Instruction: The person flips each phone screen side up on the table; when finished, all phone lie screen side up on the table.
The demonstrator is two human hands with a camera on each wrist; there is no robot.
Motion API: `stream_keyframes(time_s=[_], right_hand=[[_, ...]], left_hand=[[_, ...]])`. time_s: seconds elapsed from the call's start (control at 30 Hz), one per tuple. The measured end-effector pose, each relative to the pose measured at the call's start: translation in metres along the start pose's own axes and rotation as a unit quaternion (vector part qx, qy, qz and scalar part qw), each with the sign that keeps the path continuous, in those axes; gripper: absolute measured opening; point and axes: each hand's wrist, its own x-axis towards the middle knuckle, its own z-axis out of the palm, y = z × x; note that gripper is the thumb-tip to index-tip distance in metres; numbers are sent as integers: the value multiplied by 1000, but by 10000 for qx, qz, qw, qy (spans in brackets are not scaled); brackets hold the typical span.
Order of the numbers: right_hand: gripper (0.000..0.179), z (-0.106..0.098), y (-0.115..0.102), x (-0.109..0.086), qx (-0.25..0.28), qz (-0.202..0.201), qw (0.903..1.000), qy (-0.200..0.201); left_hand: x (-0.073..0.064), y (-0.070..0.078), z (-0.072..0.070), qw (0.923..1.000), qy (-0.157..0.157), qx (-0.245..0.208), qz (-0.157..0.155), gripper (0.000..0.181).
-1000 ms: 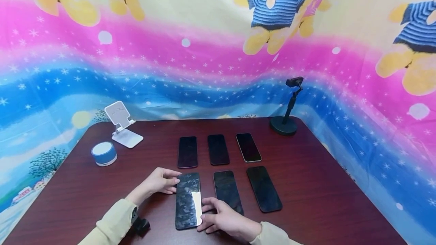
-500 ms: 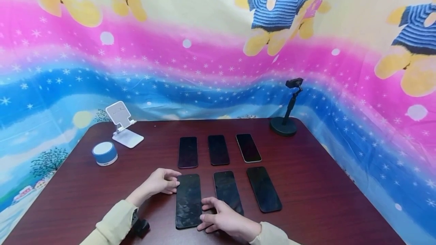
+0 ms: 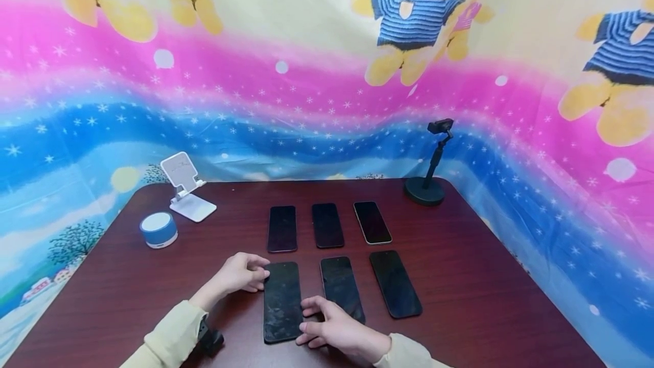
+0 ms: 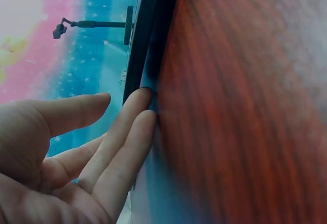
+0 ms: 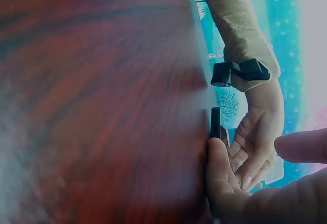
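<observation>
A large black smartphone (image 3: 283,302) lies at the front left of a group of phones, its smudged screen facing up. My left hand (image 3: 240,271) is beside its upper left edge, fingertips right at the side. In the left wrist view, two fairly straight fingers (image 4: 125,147) reach the end of a dark phone edge (image 4: 140,45). My right hand (image 3: 332,325) is at the phone's lower right side, fingers loosely bent and spread. The right wrist view shows one fingertip (image 5: 217,147) against the phone's thin black edge (image 5: 215,122), with my left hand beyond.
Right of it lie two black phones (image 3: 339,285) (image 3: 395,284); three more (image 3: 282,229) (image 3: 328,225) (image 3: 372,222) form a back row. A white phone stand (image 3: 191,192) and blue-white cylinder (image 3: 159,230) stand left, a black stand (image 3: 426,186) back right, on the dark red table (image 3: 460,254).
The bright glare and pale reflections on the large phone's screen have faded, leaving it dark. Both hands stay nearly in place at its sides. The head view has shifted slightly.
</observation>
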Motion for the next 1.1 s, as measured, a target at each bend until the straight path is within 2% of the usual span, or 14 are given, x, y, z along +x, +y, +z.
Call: stream_keyframes(time_s=[0.13, 0.27, 0.4, 0.67, 0.87, 1.03, 1.1], right_hand=[[37, -1, -1, 1, -129, 4, 9999, 32], [32, -3, -2, 3, -297, -1, 9996, 39], [31, -6, -1, 5, -410, -5, 9991, 56], [31, -9, -2, 2, -398, 6, 9992, -4], [34, -8, -4, 1, -387, -30, 9992, 32], [35, -8, -5, 2, -333, -51, 9994, 17], [35, -9, -5, 0, -351, -74, 9994, -13]], left_hand=[[1, 2, 2, 9998, 158, 17, -106, 35], [3, 6, 4, 9987, 381, 191, -285, 31], [6, 8, 7, 9974, 523, 364, -333, 28], [7, 9, 14, 9970, 544, 459, -319, 28], [7, 14, 16, 9951, 747, 485, -423, 24], [5, 16, 14, 9951, 722, 484, -468, 23], [4, 16, 11, 9949, 716, 594, -393, 24]])
